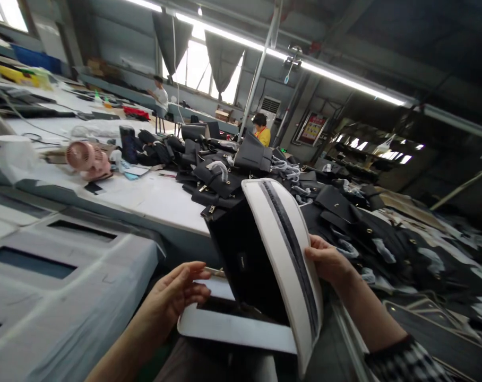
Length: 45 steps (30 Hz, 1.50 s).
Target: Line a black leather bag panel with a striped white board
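Black-lined bag (244, 228) is found low in the view, just past the centre toward five o'clock, tilted and with its dark interior turned to the camera. With the bag taken as the middle of the dial, the right hand (332, 262) is placed at three o'clock, its thumb and fingers closed on the outer edge of a pale panel (284, 254) that is marked by a dark stripe (287, 231). By this grip the panel seems to be kept upright and the bag steadied, so that the inside is left exposed. At eight o'clock the left hand (177, 294) is held with fingers half curled and loosely parted, and no firm grip is shown; whether the near pale strip (237, 326) is touched cannot be told. The left hand is presumably kept there so that the bag's near side can be reached. Inside the bag, a small label (243, 260) can be seen on the black wall; nothing else can be made out in the darkness. From eleven to two o'clock, black bags (252, 154) are heaped on a white table (157, 204), some with wrapped handles (219, 168), probably covered against scuffing; their contents are hidden. At ten o'clock a pink fan (85, 159) is set on the same table.
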### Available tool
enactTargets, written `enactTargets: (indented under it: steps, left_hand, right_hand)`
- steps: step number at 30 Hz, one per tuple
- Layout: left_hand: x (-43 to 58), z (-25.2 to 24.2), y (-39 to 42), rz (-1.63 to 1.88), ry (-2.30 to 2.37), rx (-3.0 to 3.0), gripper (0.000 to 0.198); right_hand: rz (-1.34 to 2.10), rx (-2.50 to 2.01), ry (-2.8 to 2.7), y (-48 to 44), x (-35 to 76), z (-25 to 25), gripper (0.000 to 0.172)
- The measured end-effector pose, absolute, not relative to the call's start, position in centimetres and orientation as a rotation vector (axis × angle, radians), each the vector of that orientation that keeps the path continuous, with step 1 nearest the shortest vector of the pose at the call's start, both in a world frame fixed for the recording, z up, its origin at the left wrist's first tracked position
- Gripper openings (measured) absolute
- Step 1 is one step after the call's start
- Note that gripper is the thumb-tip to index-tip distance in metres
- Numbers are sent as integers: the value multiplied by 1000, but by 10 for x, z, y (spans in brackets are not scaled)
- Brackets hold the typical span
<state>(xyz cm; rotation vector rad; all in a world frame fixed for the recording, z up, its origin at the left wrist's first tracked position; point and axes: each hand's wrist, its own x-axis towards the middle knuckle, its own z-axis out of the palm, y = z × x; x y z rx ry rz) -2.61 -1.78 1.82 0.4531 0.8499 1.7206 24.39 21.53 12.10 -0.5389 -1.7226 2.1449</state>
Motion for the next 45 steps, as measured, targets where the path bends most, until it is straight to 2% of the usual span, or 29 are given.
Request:
enactTargets:
  steps: [6,10,14,18,23,29,34,45]
  left_hand:
    - [-56,-60,-23,1822,1326,174,56]
    - [-55,-107,-24,1759,1373,100,55]
    - [-44,-132,-16,1657,1337,92,54]
    - [-31,-140,-8,1622,1284,58,51]
    - [-21,-147,-1,1602,1216,15,49]
    - [-19,-149,6,1599,1193,-48,52]
    - [-18,-152,11,1594,1190,-69,43]
    - [-16,-166,9,1525,1203,-123,32]
  right_hand:
    - [2265,-637,-1984,239,249,121,35]
    - [2188,-804,-2237,247,242,132,32]
    - [2139,-914,-2432,251,239,137,31]
    - [2184,-919,-2527,251,236,130,29]
    - [2223,-959,-2624,249,231,112,36]
    - [2321,-884,-2697,253,209,93,35]
    - [2424,-774,-2687,261,175,83,38]
    - [2239,-620,-2908,281,150,78,34]
